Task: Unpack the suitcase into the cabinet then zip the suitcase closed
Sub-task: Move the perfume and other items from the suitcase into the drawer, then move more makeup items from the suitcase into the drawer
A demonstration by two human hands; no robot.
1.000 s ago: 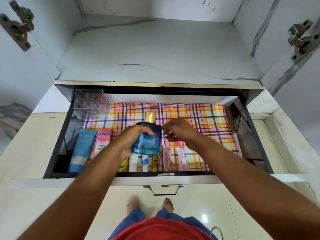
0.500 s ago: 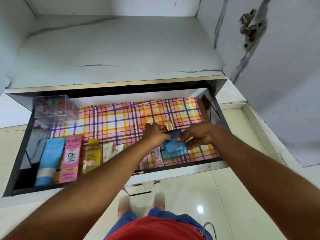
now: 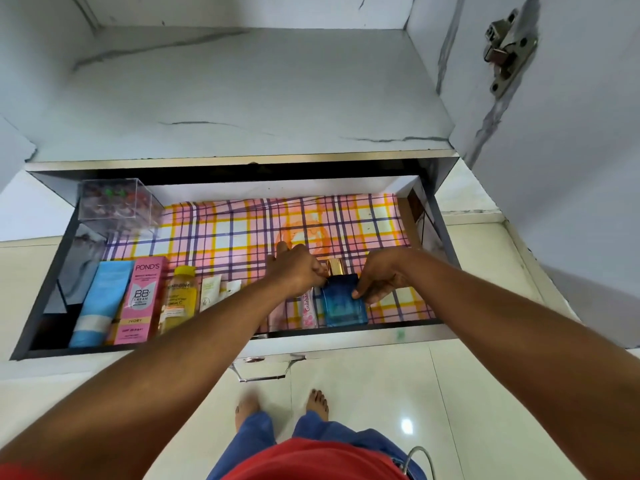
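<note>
1. Drawer point(image 3: 429, 332) of the cabinet, pulled out, plaid liner point(image 3: 242, 230); suitcase not in view; risk: a drawer left open could be bumped from the front, shaking the row of toiletries along its 6 o'clock edge.
2. Blue perfume bottle point(image 3: 343, 304), gold cap toward 12 o'clock, at the front edge at about 5 o'clock in the drawer, touching the pink Gulabari tube point(image 3: 308, 308) at its 9 o'clock; glass by the look, so a slip or hard set-down might crack it.
3. Right hand point(image 3: 381, 278): fingers clamped on the bottle's 3 o'clock side; early release could tip it.
4. Left hand point(image 3: 298, 271): fingers curled at the cap's 9 o'clock, pinching the bottle there, I judge; cap might loosen.
</note>
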